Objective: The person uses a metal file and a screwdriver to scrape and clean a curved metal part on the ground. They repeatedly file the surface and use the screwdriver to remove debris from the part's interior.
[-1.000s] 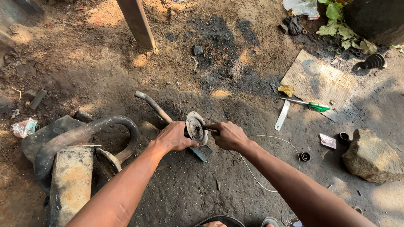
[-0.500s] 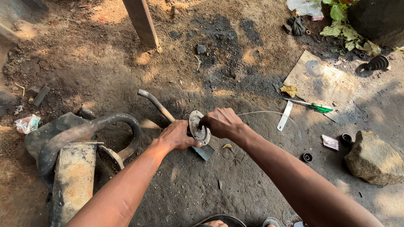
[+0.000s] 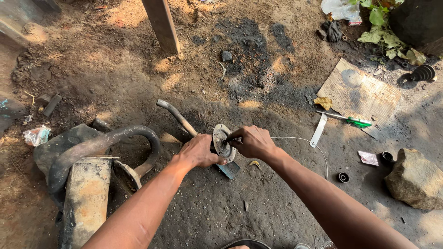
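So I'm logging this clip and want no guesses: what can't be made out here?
Head view only:
- Tool tip in the right hand: hidden by the fingers.
- Round flange back: covered by the left hand.
- Dark round object: cut off by the bottom edge.
- Small black rings: too small to identify.

The flange disc (image 3: 222,142) sits between both hands on the ground (image 3: 258,212). The exhaust pipe (image 3: 92,147) lies to its left. The cardboard (image 3: 364,92) and stone (image 3: 415,177) lie to its right.

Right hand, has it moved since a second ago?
Yes: the right hand shifted slightly left, toward the round flange, judged against the white strip on the ground.
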